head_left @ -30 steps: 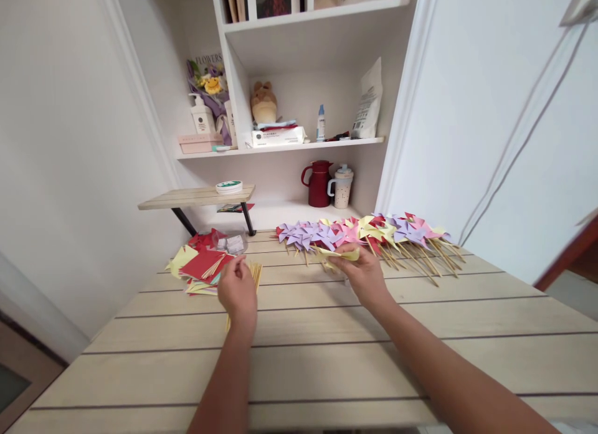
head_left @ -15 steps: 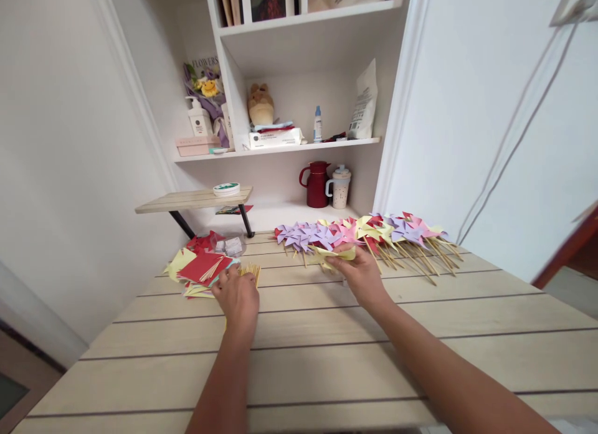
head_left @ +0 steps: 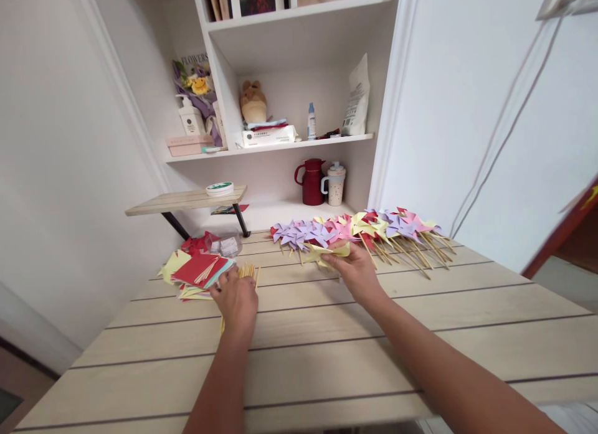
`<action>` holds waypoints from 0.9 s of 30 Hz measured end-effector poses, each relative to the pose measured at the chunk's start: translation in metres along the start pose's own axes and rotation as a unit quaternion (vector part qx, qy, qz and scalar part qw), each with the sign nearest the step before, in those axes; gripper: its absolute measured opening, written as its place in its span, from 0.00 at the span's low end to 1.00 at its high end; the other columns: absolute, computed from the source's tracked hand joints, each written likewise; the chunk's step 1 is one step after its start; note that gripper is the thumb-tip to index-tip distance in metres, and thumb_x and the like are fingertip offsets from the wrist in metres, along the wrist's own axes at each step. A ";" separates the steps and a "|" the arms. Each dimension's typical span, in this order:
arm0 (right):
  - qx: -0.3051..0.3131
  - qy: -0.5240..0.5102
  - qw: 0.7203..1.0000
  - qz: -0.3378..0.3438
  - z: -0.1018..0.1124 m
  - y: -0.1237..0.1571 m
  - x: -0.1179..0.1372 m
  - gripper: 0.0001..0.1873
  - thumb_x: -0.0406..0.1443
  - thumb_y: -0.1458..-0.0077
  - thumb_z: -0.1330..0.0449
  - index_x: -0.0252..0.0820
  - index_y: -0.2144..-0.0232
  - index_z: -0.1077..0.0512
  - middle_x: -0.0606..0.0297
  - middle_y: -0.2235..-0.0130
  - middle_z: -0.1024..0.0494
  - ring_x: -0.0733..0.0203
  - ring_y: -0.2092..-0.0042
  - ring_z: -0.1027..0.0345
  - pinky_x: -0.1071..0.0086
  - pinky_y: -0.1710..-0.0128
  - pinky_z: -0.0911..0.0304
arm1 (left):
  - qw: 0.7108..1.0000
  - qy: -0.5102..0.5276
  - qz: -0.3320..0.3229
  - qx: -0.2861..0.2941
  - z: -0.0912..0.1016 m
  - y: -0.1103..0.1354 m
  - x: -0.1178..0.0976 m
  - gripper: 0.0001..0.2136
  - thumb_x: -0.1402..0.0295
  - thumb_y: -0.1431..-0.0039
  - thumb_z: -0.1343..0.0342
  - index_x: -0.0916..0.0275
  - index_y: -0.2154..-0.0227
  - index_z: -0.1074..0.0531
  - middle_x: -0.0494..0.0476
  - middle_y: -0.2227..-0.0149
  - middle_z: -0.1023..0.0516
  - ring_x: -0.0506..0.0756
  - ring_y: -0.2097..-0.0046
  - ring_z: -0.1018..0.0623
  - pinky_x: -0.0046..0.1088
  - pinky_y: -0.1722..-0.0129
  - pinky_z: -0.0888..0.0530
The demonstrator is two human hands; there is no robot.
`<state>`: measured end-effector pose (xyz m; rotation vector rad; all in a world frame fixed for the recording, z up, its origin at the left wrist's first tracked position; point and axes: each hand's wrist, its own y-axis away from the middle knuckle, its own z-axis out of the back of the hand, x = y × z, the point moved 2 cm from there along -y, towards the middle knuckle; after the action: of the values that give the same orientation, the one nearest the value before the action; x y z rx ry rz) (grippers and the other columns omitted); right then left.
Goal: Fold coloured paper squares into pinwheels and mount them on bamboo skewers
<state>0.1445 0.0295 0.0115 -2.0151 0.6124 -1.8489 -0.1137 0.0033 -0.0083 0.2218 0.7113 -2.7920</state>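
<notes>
1. Since the picture a second ago, the left grip (head_left: 237, 299) has come down over the bundle of thin yellow wooden sticks (head_left: 248, 271), its fingers uncurling; the right grip (head_left: 357, 269) has hardly moved.

2. Head view, left part: the left grip's fingers are spread and partly hide the sticks; whether any stick is pinched I cannot tell; several could come up together, since they lie packed side by side, or a hasty pull could scatter them across the pale plank-topped wooden bench (head_left: 327, 372).

3. Same part: those fingers are just beside the pile of red, yellow and pale-blue paper sheets (head_left: 192, 269); a sideways sweep could catch an edge and slide the top sheets off.

4. Head view, right part: the right grip is pinched on the folded pale-yellow paper pinwheel (head_left: 331, 251), held above the bench; too hard a squeeze could crease it; too slack a one could drop it.

5. Just behind lies the row of purple, pink, red and yellow paper pinwheels on sticks (head_left: 303, 235); a careless nudge backward could snag their overlapping blades.
</notes>
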 end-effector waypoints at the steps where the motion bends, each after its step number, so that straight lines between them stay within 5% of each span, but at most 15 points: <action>1: -0.001 -0.002 1.000 -0.002 0.000 0.000 0.000 0.13 0.42 0.55 0.30 0.43 0.73 0.28 0.68 0.74 0.28 0.61 0.71 0.37 0.68 0.72 0.40 | 1.000 0.001 0.002 0.001 0.000 0.001 -0.001 0.13 0.72 0.41 0.47 0.53 0.70 0.17 0.62 0.41 0.28 0.69 0.41 0.35 0.56 0.48 0.38; 7: 0.003 0.013 1.000 0.003 0.001 0.000 -0.001 0.12 0.43 0.54 0.31 0.43 0.73 0.27 0.68 0.73 0.27 0.61 0.71 0.36 0.67 0.70 0.40 | 0.996 0.043 -0.081 0.011 0.001 0.003 -0.016 0.10 0.72 0.44 0.42 0.51 0.74 0.17 0.58 0.42 0.27 0.69 0.39 0.37 0.57 0.42 0.43; 10: 0.001 0.014 1.000 0.005 0.002 -0.001 -0.002 0.11 0.42 0.54 0.31 0.43 0.74 0.27 0.69 0.74 0.27 0.61 0.71 0.36 0.67 0.69 0.40 | 0.979 0.129 -0.160 -0.011 0.002 0.001 -0.025 0.09 0.71 0.42 0.42 0.51 0.69 0.17 0.57 0.45 0.25 0.64 0.43 0.32 0.48 0.43 0.37; 13: 0.002 0.006 1.000 0.002 0.002 -0.001 -0.001 0.11 0.42 0.53 0.31 0.43 0.73 0.27 0.68 0.74 0.26 0.60 0.70 0.35 0.67 0.69 0.38 | 0.967 0.185 -0.173 0.008 0.002 0.001 -0.028 0.11 0.72 0.38 0.47 0.55 0.63 0.18 0.58 0.53 0.23 0.58 0.52 0.25 0.36 0.52 0.30; 18: -0.004 0.008 1.000 -0.001 0.003 -0.001 0.002 0.11 0.42 0.53 0.31 0.43 0.72 0.27 0.66 0.72 0.24 0.58 0.69 0.32 0.65 0.68 0.36 | 0.969 0.110 -0.170 0.139 -0.003 0.010 -0.038 0.07 0.65 0.41 0.40 0.58 0.62 0.20 0.58 0.56 0.23 0.57 0.54 0.24 0.31 0.58 0.31; 27: -0.007 -0.004 1.000 0.010 0.003 -0.004 0.003 0.11 0.43 0.54 0.30 0.44 0.73 0.26 0.67 0.72 0.24 0.59 0.68 0.32 0.66 0.67 0.36 | 0.960 0.058 -0.225 0.155 -0.007 0.020 -0.056 0.08 0.72 0.38 0.45 0.56 0.65 0.21 0.57 0.60 0.22 0.57 0.54 0.24 0.31 0.58 0.32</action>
<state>0.1484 0.0307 0.0156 -2.0179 0.6436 -1.8281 -0.0539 0.0014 -0.0119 0.3185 0.3756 -3.3484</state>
